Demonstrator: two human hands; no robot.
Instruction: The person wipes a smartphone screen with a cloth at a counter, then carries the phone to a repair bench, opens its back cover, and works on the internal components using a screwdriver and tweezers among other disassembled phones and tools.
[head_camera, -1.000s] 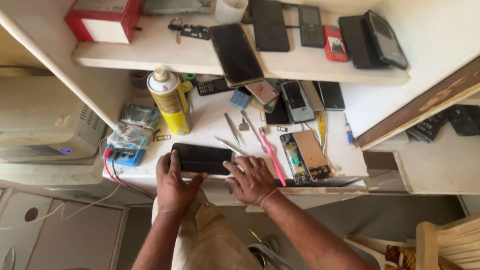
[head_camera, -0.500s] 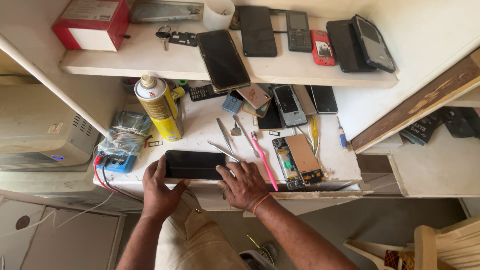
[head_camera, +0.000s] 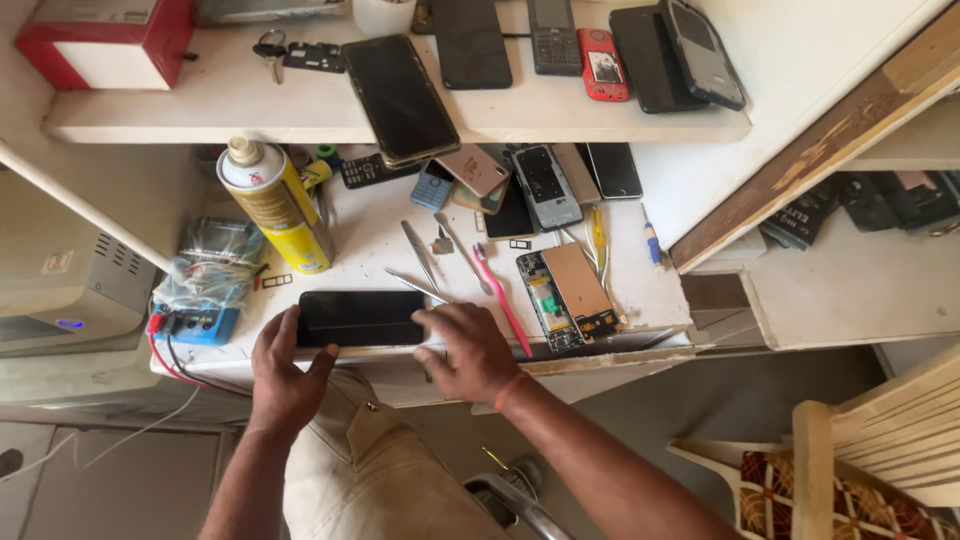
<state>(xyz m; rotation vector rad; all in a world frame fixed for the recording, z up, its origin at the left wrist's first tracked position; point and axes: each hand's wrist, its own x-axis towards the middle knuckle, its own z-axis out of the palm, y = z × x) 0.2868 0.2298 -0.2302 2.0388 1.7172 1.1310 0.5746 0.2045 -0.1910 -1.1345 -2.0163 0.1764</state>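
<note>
Both hands (head_camera: 285, 375) (head_camera: 465, 345) apparently clasping black phone (head_camera: 360, 318) at bench edge (head_camera: 610, 350)

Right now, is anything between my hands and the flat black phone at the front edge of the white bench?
Nothing visible: the left hand grips the flat black phone at its left end and the right hand at its right end. Metal tweezers lie just behind it.

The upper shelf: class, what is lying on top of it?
On the upper shelf lie a red box, keys, a large black phone overhanging the edge, a red phone and other dark phones. The shelf's far side is cut off by the frame.
</note>
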